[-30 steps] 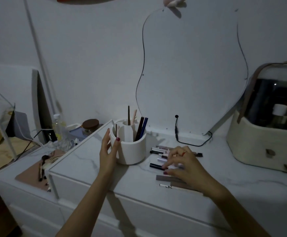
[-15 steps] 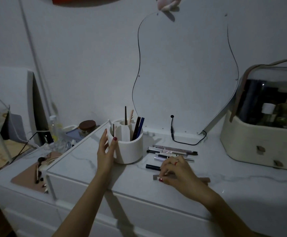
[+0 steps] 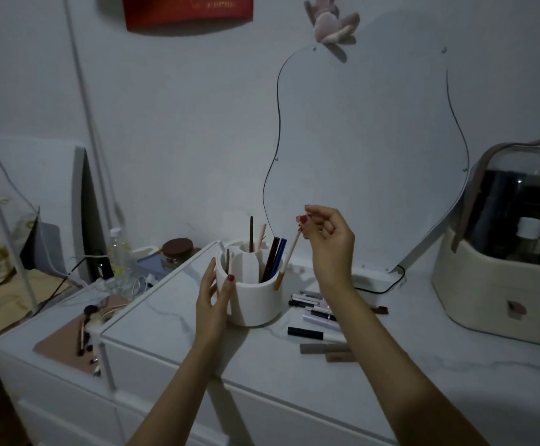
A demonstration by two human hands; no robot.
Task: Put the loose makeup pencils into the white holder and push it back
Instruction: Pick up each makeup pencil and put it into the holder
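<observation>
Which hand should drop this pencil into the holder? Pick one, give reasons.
Right hand: it already pinches the white pencil by its top, with the tip hanging at the white holder rim. The left hand is steadying the holder's side.

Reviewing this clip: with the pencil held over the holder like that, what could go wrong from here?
1. The right hand pinches the white pencil only at its top end, and its lower tip hangs by the white holder rim's outer right side; it may slide down outside.
2. The dark pencils already lean in that compartment and could deflect it.
3. The left hand only lightly touches the holder, so a knock might shift it toward the loose pencils.
</observation>
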